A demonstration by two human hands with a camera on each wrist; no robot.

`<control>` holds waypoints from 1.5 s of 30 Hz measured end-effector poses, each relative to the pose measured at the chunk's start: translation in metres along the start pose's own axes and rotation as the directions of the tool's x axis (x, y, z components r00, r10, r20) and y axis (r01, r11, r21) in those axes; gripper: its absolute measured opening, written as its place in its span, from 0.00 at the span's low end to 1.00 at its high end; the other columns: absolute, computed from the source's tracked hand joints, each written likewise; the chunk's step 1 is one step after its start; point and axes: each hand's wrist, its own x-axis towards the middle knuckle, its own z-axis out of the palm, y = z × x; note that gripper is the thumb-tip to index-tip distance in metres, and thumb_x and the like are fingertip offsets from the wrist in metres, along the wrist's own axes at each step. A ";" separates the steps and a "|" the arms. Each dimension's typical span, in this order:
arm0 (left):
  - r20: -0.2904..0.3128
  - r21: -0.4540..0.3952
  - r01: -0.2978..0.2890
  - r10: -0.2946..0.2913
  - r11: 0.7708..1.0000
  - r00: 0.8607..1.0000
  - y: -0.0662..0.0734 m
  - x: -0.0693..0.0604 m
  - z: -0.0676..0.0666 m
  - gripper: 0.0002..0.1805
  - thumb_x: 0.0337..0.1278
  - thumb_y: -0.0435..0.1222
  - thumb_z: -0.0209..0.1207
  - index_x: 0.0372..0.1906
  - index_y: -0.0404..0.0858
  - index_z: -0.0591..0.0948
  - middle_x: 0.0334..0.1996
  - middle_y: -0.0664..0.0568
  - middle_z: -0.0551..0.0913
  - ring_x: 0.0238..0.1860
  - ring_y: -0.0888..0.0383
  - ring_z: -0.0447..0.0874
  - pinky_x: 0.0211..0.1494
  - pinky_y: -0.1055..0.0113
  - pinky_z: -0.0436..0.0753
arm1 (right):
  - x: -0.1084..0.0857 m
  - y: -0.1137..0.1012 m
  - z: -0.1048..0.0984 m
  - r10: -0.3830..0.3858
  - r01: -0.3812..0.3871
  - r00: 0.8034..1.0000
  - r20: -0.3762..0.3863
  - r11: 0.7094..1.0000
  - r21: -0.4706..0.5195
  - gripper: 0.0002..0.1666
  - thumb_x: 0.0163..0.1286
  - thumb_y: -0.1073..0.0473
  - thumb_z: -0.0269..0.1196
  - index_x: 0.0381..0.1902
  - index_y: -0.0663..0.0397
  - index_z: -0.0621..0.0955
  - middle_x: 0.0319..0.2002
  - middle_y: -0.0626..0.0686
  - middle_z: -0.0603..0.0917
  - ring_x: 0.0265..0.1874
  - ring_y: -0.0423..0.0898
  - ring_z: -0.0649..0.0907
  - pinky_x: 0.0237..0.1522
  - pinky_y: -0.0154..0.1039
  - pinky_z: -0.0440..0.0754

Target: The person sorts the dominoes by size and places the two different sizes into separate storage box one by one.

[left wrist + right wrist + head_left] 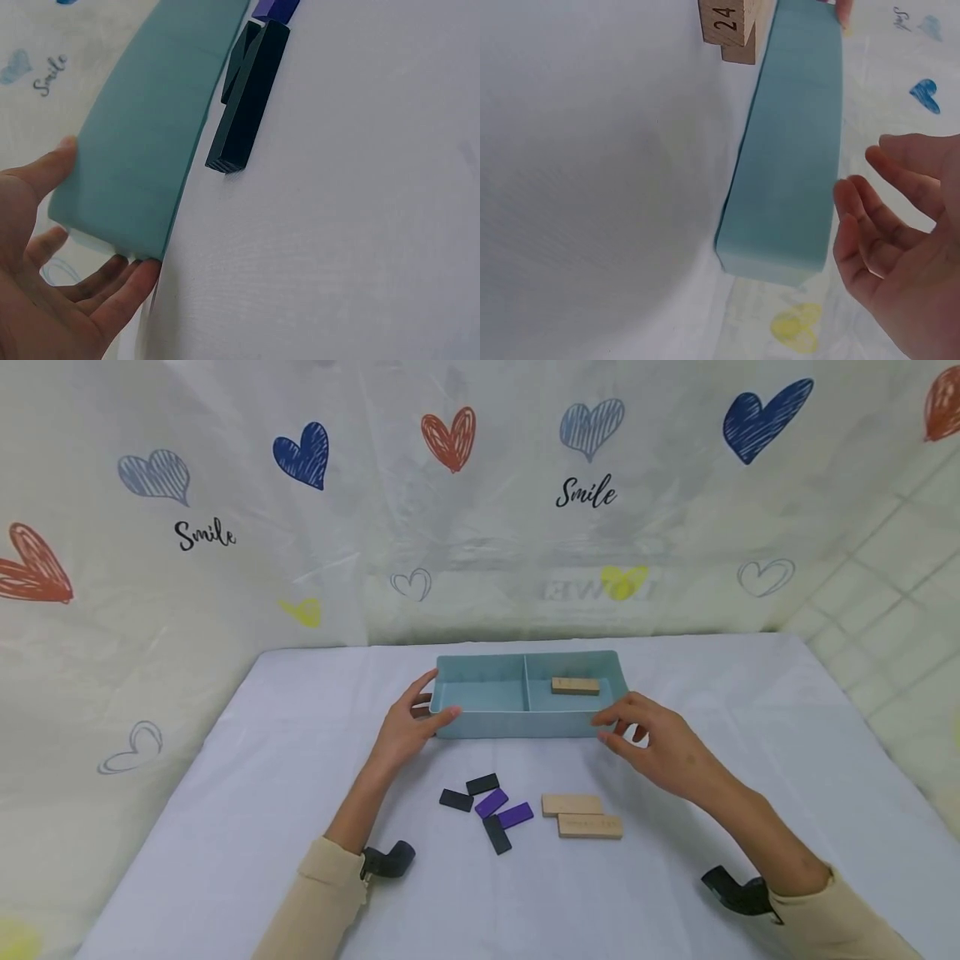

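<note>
A light teal two-compartment box (525, 725) stands at the back of the table. At its left end, my left hand (401, 727) grips the corner, thumb by the front rim and fingers round the end wall. My right hand (663, 745) is beside the front right corner, fingers loosely bent and holding nothing; in the right wrist view its fingertips (847, 191) are close to the rim, and I cannot tell if they touch. One wooden block (575, 686) lies in the right compartment. Two more wooden blocks (589, 827) lie in front of the box, overlapping in view.
Left of the wooden blocks, black blocks (497, 835) and purple blocks (516, 815) lie in a loose cluster. A white cloth (247, 827) covers the table. Behind it hangs a sheet (487, 527) printed with hearts. Dark wrist devices (390, 860) are strapped to both forearms.
</note>
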 end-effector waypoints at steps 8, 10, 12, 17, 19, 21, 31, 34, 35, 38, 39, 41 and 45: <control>0.002 -0.002 -0.003 0.003 1.000 1.000 0.000 0.000 0.001 0.46 0.59 0.56 0.71 0.80 0.67 0.62 0.74 0.41 0.72 0.74 0.41 0.74 0.66 0.46 0.83 | -0.004 0.001 -0.001 0.033 -0.034 0.990 0.134 0.999 0.003 0.09 0.71 0.61 0.70 0.47 0.47 0.88 0.38 0.41 0.83 0.38 0.36 0.81 0.41 0.34 0.82; 0.000 0.002 0.001 -0.001 1.000 1.000 0.001 0.000 0.001 0.46 0.59 0.56 0.71 0.80 0.67 0.62 0.74 0.42 0.72 0.74 0.41 0.73 0.66 0.46 0.83 | -0.005 0.001 0.000 0.036 -0.037 0.987 0.156 0.999 0.006 0.09 0.71 0.61 0.70 0.47 0.47 0.88 0.39 0.41 0.83 0.38 0.35 0.81 0.41 0.35 0.82; -0.003 0.005 0.001 -0.001 1.000 1.000 0.001 0.000 0.001 0.46 0.59 0.56 0.71 0.80 0.67 0.62 0.75 0.41 0.72 0.74 0.41 0.73 0.66 0.46 0.83 | -0.006 0.002 0.000 0.033 -0.036 0.984 0.173 0.999 0.011 0.09 0.70 0.60 0.70 0.47 0.47 0.88 0.40 0.41 0.83 0.38 0.35 0.81 0.41 0.35 0.82; -0.004 0.001 -0.003 0.003 1.000 1.000 0.001 0.000 0.002 0.45 0.60 0.55 0.71 0.80 0.67 0.62 0.74 0.41 0.72 0.74 0.41 0.73 0.66 0.46 0.83 | -0.009 0.004 0.002 0.030 -0.036 0.977 0.212 0.999 0.023 0.09 0.70 0.59 0.71 0.47 0.48 0.88 0.42 0.40 0.84 0.38 0.33 0.80 0.42 0.36 0.83; -0.004 0.002 0.000 0.000 1.000 1.000 0.001 0.000 0.002 0.45 0.60 0.55 0.71 0.80 0.67 0.62 0.74 0.41 0.72 0.74 0.41 0.73 0.66 0.45 0.83 | -0.010 0.005 0.003 0.042 -0.049 0.969 0.243 0.998 0.026 0.09 0.70 0.58 0.71 0.47 0.48 0.88 0.41 0.39 0.84 0.38 0.33 0.80 0.41 0.35 0.82; -0.006 0.005 0.000 0.000 1.000 1.000 0.001 -0.001 0.002 0.45 0.60 0.56 0.71 0.80 0.68 0.62 0.74 0.41 0.72 0.74 0.41 0.73 0.66 0.45 0.83 | -0.011 0.005 0.003 0.056 -0.067 0.958 0.281 0.997 0.030 0.09 0.70 0.57 0.71 0.48 0.48 0.87 0.39 0.39 0.84 0.38 0.33 0.80 0.41 0.33 0.82; -0.004 -0.001 0.001 -0.001 1.000 1.000 -0.001 0.000 0.002 0.46 0.59 0.56 0.71 0.80 0.68 0.62 0.74 0.41 0.72 0.74 0.40 0.73 0.66 0.45 0.83 | -0.015 0.009 0.007 0.076 -0.108 0.908 0.412 0.993 0.055 0.12 0.69 0.54 0.71 0.47 0.49 0.86 0.35 0.41 0.82 0.35 0.34 0.79 0.37 0.31 0.81; -0.002 -0.003 0.002 -0.002 1.000 1.000 -0.001 0.000 0.001 0.46 0.59 0.56 0.71 0.80 0.68 0.62 0.75 0.41 0.72 0.74 0.40 0.73 0.66 0.45 0.83 | -0.016 0.010 0.007 0.072 -0.110 0.899 0.431 0.992 0.066 0.13 0.69 0.53 0.72 0.47 0.49 0.86 0.34 0.42 0.82 0.35 0.34 0.78 0.36 0.31 0.81; -0.002 -0.002 0.002 -0.002 1.000 1.000 -0.001 0.000 0.001 0.46 0.59 0.56 0.71 0.80 0.68 0.62 0.75 0.41 0.72 0.74 0.40 0.73 0.67 0.45 0.83 | -0.016 0.010 0.007 0.072 -0.114 0.896 0.439 0.991 0.070 0.13 0.68 0.52 0.72 0.48 0.49 0.86 0.34 0.42 0.81 0.34 0.34 0.78 0.35 0.31 0.80; -0.002 0.000 0.002 -0.002 1.000 1.000 -0.001 0.000 0.001 0.45 0.59 0.56 0.71 0.80 0.68 0.62 0.75 0.41 0.72 0.75 0.40 0.73 0.67 0.44 0.82 | -0.017 0.009 0.008 0.073 -0.122 0.885 0.461 0.990 0.077 0.15 0.68 0.49 0.73 0.48 0.48 0.86 0.33 0.42 0.81 0.34 0.33 0.78 0.35 0.31 0.79; -0.003 0.001 0.004 -0.004 1.000 1.000 0.000 0.000 0.001 0.45 0.59 0.56 0.71 0.79 0.69 0.62 0.74 0.42 0.72 0.74 0.40 0.73 0.67 0.44 0.82 | -0.017 0.009 0.008 0.074 -0.124 0.881 0.467 0.989 0.078 0.16 0.67 0.49 0.73 0.48 0.48 0.86 0.33 0.42 0.81 0.34 0.33 0.78 0.35 0.31 0.79; -0.006 0.001 0.007 -0.007 1.000 1.000 -0.001 0.000 0.001 0.45 0.59 0.56 0.71 0.79 0.69 0.62 0.74 0.42 0.72 0.74 0.41 0.73 0.67 0.44 0.82 | -0.018 0.010 0.009 0.073 -0.124 0.876 0.477 0.989 0.075 0.17 0.67 0.47 0.73 0.48 0.47 0.86 0.33 0.41 0.81 0.34 0.33 0.78 0.35 0.31 0.79; -0.009 0.001 0.008 -0.008 1.000 1.000 -0.001 0.001 0.001 0.45 0.59 0.56 0.71 0.79 0.69 0.62 0.74 0.42 0.72 0.74 0.41 0.74 0.66 0.45 0.83 | -0.019 0.011 0.011 0.065 -0.117 0.871 0.487 0.990 0.075 0.18 0.66 0.45 0.73 0.48 0.46 0.86 0.33 0.41 0.81 0.34 0.33 0.78 0.36 0.31 0.79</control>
